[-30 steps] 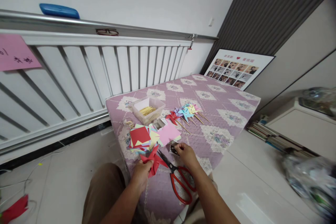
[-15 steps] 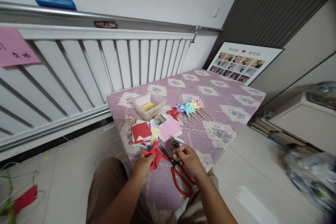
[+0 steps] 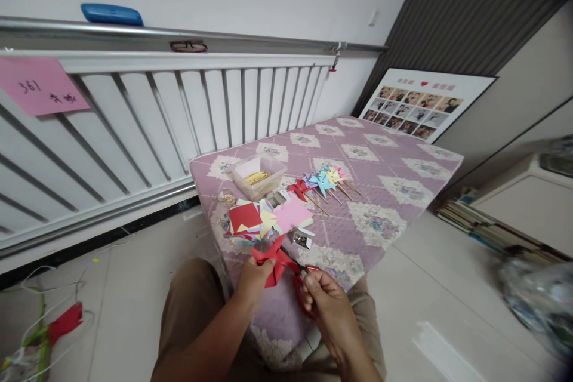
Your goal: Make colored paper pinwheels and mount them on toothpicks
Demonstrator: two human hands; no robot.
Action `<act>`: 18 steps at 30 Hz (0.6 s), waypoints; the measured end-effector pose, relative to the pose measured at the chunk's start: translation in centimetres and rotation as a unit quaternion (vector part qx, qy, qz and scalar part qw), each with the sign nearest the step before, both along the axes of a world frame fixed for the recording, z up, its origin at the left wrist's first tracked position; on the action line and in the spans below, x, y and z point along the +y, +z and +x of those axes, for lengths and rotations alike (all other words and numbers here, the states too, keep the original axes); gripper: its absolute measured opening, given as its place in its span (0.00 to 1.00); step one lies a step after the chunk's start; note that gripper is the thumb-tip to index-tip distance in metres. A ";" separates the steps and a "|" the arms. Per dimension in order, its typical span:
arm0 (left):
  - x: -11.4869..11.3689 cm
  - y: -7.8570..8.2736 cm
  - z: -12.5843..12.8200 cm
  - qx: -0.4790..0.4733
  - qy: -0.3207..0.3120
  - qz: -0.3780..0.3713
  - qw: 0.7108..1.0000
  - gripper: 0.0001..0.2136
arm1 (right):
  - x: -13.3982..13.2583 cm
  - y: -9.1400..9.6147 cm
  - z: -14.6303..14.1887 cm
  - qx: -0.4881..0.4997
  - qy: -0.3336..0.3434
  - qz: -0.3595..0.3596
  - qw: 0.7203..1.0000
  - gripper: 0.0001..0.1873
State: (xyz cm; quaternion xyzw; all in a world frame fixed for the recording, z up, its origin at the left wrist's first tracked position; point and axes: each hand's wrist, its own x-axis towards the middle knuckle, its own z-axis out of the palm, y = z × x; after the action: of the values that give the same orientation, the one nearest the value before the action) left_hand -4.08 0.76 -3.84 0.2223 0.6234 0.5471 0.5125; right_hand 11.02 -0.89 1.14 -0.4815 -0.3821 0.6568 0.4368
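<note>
My left hand [image 3: 256, 276] pinches a folded red paper pinwheel [image 3: 278, 262] near its middle, over the table's near end. To its right, my right hand [image 3: 326, 293] has thumb and fingertips pressed together; anything between them is too small to make out. Below that hand lie red-handled scissors [image 3: 299, 297], their blades partly covered by the pinwheel and the handles partly by my fingers. Just beyond stands a small open box [image 3: 303, 239] of small dark pieces. A stack of coloured paper squares [image 3: 244, 218] lies behind the pinwheel, beside a pink sheet [image 3: 293, 213].
A clear plastic container [image 3: 259, 178] holds thin sticks. Several finished pinwheels [image 3: 323, 180] on sticks lie to its right on the purple patterned tablecloth [image 3: 385, 158]. The radiator [image 3: 224, 107] runs along the far side, and a photo board [image 3: 423, 104] leans at the back right.
My right hand has moved from beside the small box toward me, over the scissors' handles. The left hand still holds the pinwheel, now turned slightly. The head view has shifted a little.
</note>
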 end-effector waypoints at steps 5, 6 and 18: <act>-1.6 3.0 0.5 0.064 -0.024 0.027 0.997 0.06 | -0.5 1.9 0.2 -0.115 0.012 0.131 0.985 0.12; -1.9 3.6 0.6 0.080 -0.032 0.031 0.996 0.06 | -0.6 2.2 0.2 -0.154 0.012 0.168 0.974 0.11; -3.0 6.0 2.0 0.138 -0.113 0.085 0.980 0.05 | -1.0 3.8 -0.5 -0.434 -0.004 0.492 0.754 0.06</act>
State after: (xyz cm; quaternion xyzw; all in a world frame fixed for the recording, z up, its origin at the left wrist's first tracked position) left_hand -2.05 -2.28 2.13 0.4075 0.6104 0.5004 0.4592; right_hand 10.54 -1.85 4.91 -0.4353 -0.7990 0.0964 0.4034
